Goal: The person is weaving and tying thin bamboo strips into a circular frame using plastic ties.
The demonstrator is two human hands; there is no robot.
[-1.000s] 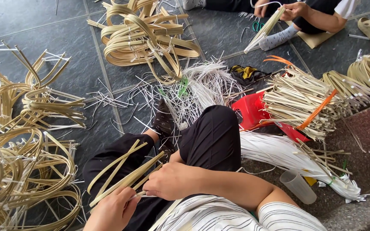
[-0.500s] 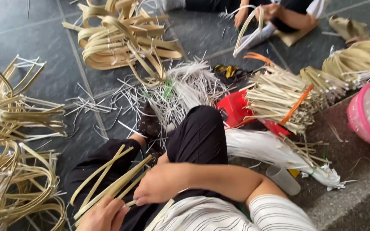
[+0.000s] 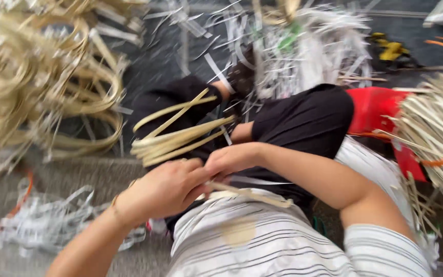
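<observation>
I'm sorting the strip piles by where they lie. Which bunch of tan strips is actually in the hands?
The small looped bunch over the black-clad lap, gripped by both the left hand and right hand; the larger tan heap lies untouched on the floor.

Heaped tan strip coils point(image 3: 32, 87) at my left, white shavings point(image 3: 314, 46) ahead, red stool point(image 3: 380, 110) right, on dark tiled floor point(image 3: 165, 56).

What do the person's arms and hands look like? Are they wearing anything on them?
Both arms are bare up to short white sleeves with thin dark stripes. The left hand and right hand wear no gloves. The picture is too blurry to tell about rings or a wristband.
</observation>
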